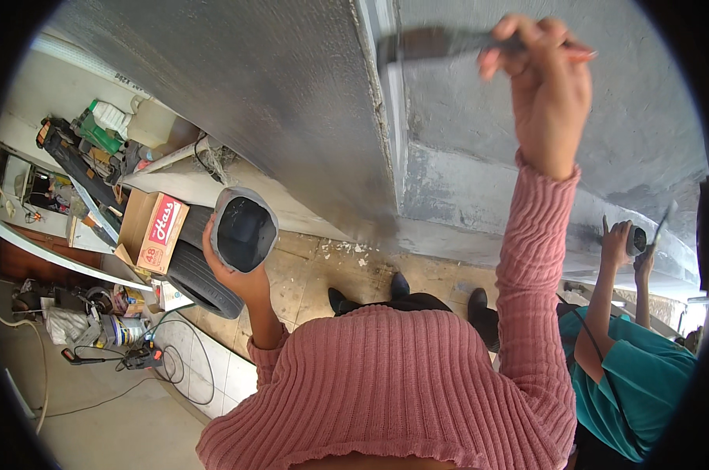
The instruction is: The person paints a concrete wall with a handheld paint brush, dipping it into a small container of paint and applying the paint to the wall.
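Up at the wall, my right hand point(549, 86) is closed round the handle of a flat, dark paintbrush point(437, 45), blurred by motion. The brush's wide end points left and meets the pale vertical edge strip point(394, 94) between two grey wall faces. Lower and to the left, my left hand point(227, 274) grips a cut-open grey container point(245, 229) by its side. Its mouth faces up, and dark grey paint coats the inside. My left fingers are partly hidden behind the container.
On the right, a co-worker in a teal shirt point(636, 376) holds a small dark cup and a thin tool at the wall. Left are a cardboard box point(152, 231), a black tyre point(202, 282), jugs point(155, 125) and a pressure-washer gun with cables point(139, 358). Paint flakes dot the tiled floor point(315, 266).
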{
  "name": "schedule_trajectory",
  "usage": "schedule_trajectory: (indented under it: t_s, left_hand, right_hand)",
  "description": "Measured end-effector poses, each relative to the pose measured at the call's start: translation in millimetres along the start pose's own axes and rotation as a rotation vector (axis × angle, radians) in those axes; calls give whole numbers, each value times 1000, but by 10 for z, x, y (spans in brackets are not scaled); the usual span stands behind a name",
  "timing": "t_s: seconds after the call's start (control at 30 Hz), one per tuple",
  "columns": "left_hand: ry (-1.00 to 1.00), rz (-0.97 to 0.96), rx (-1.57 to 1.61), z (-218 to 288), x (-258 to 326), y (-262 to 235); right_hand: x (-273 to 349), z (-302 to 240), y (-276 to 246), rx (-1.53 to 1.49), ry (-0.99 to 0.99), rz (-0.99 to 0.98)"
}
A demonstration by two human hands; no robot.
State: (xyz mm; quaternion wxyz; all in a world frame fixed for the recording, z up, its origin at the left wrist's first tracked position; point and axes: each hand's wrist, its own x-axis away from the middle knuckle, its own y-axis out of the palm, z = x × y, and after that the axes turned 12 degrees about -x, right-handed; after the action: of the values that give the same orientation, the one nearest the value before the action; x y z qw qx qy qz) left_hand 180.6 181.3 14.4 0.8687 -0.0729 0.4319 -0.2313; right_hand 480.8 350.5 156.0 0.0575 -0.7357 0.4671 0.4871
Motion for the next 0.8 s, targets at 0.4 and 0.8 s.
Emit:
schedule_trajectory:
  t_s: [0.4,0.8]
  left_hand:
    - [-13,-32,-17,-9,-16,33]
    - [27,-66,28,40,9,130]
  right_hand:
    - [695,317,-44,-250,-12,287]
    - [558,55,48,-40,149,211]
